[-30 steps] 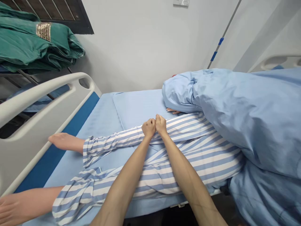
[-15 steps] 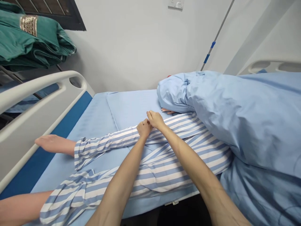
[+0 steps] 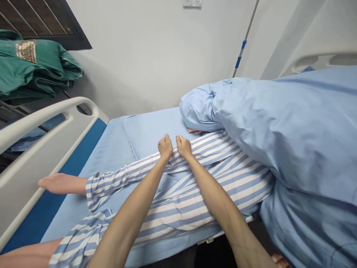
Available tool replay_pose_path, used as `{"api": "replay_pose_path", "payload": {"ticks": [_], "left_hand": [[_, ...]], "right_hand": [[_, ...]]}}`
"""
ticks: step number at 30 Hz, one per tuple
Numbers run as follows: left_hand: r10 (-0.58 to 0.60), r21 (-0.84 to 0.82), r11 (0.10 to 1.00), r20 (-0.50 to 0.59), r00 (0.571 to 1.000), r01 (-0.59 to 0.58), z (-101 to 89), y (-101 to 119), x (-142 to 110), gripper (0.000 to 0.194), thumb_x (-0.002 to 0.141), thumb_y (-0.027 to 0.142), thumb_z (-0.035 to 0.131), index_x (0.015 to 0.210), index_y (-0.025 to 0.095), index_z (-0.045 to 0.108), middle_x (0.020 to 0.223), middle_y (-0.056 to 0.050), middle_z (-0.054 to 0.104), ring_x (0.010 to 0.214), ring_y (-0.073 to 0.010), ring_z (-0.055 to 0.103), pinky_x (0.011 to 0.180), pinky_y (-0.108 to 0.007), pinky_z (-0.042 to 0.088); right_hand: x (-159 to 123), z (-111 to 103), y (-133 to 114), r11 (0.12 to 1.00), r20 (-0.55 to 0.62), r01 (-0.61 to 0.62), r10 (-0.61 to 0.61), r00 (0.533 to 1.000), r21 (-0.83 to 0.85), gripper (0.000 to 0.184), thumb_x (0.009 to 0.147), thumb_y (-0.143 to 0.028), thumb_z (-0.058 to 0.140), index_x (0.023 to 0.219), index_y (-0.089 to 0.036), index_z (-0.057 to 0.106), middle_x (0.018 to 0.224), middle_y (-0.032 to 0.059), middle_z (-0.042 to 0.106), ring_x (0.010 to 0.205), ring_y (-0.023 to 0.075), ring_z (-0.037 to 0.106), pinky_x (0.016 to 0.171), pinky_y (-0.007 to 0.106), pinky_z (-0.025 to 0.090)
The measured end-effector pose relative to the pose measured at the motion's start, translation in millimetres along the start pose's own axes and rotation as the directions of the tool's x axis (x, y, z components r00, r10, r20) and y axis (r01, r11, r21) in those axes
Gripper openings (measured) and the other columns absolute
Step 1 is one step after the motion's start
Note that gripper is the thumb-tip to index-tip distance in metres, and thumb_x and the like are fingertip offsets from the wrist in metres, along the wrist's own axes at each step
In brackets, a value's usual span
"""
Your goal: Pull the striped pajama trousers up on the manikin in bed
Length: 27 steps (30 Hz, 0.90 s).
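Side by side over the far leg of the striped trousers (image 3: 212,147), around the knee, are my two closed hands. My left hand (image 3: 165,147) is a fist with the thumb side up. Just right of it, a small gap away, my right hand (image 3: 184,146) is curled the same way. What either fist holds, if anything, is hidden. The trousers, blue and white, are on a figure lying on the bed. Its far bare foot (image 3: 63,183) points left, and the near lower leg (image 3: 30,253) runs out at the bottom left.
A light blue quilt (image 3: 267,119) covers the figure's upper body, with fingertips (image 3: 195,131) showing under its edge. The bed's white end board (image 3: 55,115) stands at left. Green folded cloth (image 3: 41,67) lies beyond it. A thin pole (image 3: 245,41) stands by the wall.
My hands were together, the right against the left. Now they are apart, both fists turned thumb side up. The camera view has shifted slightly.
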<state>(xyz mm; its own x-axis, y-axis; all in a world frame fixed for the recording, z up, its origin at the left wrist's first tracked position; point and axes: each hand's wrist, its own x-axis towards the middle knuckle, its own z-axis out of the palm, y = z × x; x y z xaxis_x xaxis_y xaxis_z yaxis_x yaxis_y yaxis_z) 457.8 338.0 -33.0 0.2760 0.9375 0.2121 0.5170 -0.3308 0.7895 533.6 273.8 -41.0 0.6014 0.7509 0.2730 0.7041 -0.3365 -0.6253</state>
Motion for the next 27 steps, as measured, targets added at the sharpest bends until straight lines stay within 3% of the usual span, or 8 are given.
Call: {"api": "replay_pose_path", "payload": {"ticks": [3, 7, 11, 14, 18, 20, 23, 27], "left_hand": [[-0.026, -0.126, 0.992, -0.008, 1.0, 0.025, 14.4, 13.4, -1.0, 0.061, 0.099, 0.039, 0.013, 0.053, 0.021, 0.048, 0.056, -0.005, 0.055, 0.06, -0.0146, 0.052, 0.065, -0.026, 0.038], [-0.08, 0.061, 0.995, 0.019, 0.997, 0.079, 30.4, 16.1, -15.3, 0.05, 0.099, 0.036, 0.027, 0.067, 0.019, 0.062, 0.07, -0.009, 0.065, 0.068, -0.0171, 0.056, 0.064, -0.028, 0.034], [-0.054, 0.165, 0.985, 0.052, 0.997, 0.044, 31.0, 11.3, -22.0, 0.052, 0.099, 0.037, 0.026, 0.075, 0.018, 0.068, 0.073, -0.01, 0.066, 0.067, -0.0168, 0.054, 0.062, -0.029, 0.03], [-0.001, 0.146, 0.989, 0.07, 0.998, -0.009, 30.0, 8.9, -22.1, 0.051, 0.099, 0.038, 0.028, 0.073, 0.018, 0.067, 0.07, -0.008, 0.065, 0.064, -0.0154, 0.05, 0.06, -0.029, 0.027], [0.013, 0.062, 0.998, -0.026, 1.0, -0.011, 33.4, 7.8, -22.1, 0.05, 0.099, 0.035, 0.028, 0.062, 0.018, 0.059, 0.065, -0.007, 0.062, 0.062, -0.0149, 0.048, 0.059, -0.03, 0.024], [0.016, 0.028, 0.999, -0.066, 0.998, -0.015, 35.6, 7.4, -22.0, 0.049, 0.098, 0.033, 0.031, 0.056, 0.019, 0.052, 0.06, -0.006, 0.058, 0.06, -0.0151, 0.046, 0.06, -0.031, 0.023], [0.042, -0.026, 0.999, -0.098, 0.994, -0.045, 37.7, 4.3, -21.1, 0.048, 0.097, 0.033, 0.033, 0.052, 0.02, 0.043, 0.054, -0.003, 0.05, 0.058, -0.0147, 0.043, 0.061, -0.03, 0.025], [0.071, -0.137, 0.988, -0.042, 0.997, -0.076, 38.9, -3.6, -18.6, 0.049, 0.096, 0.033, 0.033, 0.049, 0.021, 0.04, 0.049, 0.0, 0.043, 0.054, -0.0137, 0.042, 0.06, -0.029, 0.031]], "right_hand": [[4.0, 0.3, 2.3, 0.999, -0.018, -0.011, 0.012, 1.0, 0.05, 0.045, 0.105, -0.033, 0.022, 0.083, -0.021, 0.06, 0.08, 0.0014, 0.067, 0.074, 0.0139, 0.058, 0.066, 0.022, 0.032], [7.4, 2.6, 3.6, 1.0, -0.003, -0.008, 0.008, 1.0, 0.017, 0.046, 0.105, -0.033, 0.02, 0.086, -0.022, 0.061, 0.084, 0.0018, 0.068, 0.076, 0.0141, 0.058, 0.067, 0.022, 0.035], [4.1, -7.4, -2.6, 0.991, -0.006, 0.023, -0.024, 1.0, -0.135, 0.038, 0.103, -0.038, 0.028, 0.093, -0.021, 0.061, 0.081, 0.0034, 0.067, 0.075, 0.0171, 0.059, 0.066, 0.023, 0.035], [0.4, -24.7, -8.8, 0.969, -0.093, 0.103, -0.127, 0.988, -0.225, 0.036, 0.103, -0.036, 0.031, 0.091, -0.019, 0.06, 0.079, 0.0062, 0.065, 0.078, 0.018, 0.06, 0.067, 0.024, 0.036], [0.9, -37.7, -5.0, 0.961, -0.247, 0.161, -0.216, 0.945, -0.226, 0.037, 0.103, -0.034, 0.032, 0.082, -0.019, 0.057, 0.073, 0.0077, 0.063, 0.076, 0.0191, 0.061, 0.067, 0.026, 0.037], [3.8, -34.9, 3.6, 0.973, -0.262, 0.127, -0.175, 0.949, -0.19, 0.036, 0.104, -0.033, 0.032, 0.082, -0.02, 0.057, 0.072, 0.0063, 0.063, 0.073, 0.0187, 0.061, 0.066, 0.027, 0.036], [9.4, -25.1, 19.1, 0.992, -0.167, 0.012, -0.033, 0.985, -0.127, 0.035, 0.104, -0.034, 0.033, 0.083, -0.021, 0.058, 0.073, 0.0036, 0.063, 0.071, 0.0177, 0.06, 0.065, 0.026, 0.035], [13.8, -17.9, 29.0, 0.994, -0.105, -0.095, 0.089, 0.991, -0.053, 0.037, 0.104, -0.037, 0.034, 0.084, -0.022, 0.06, 0.077, 0.0031, 0.064, 0.076, 0.018, 0.061, 0.069, 0.026, 0.036]]}}
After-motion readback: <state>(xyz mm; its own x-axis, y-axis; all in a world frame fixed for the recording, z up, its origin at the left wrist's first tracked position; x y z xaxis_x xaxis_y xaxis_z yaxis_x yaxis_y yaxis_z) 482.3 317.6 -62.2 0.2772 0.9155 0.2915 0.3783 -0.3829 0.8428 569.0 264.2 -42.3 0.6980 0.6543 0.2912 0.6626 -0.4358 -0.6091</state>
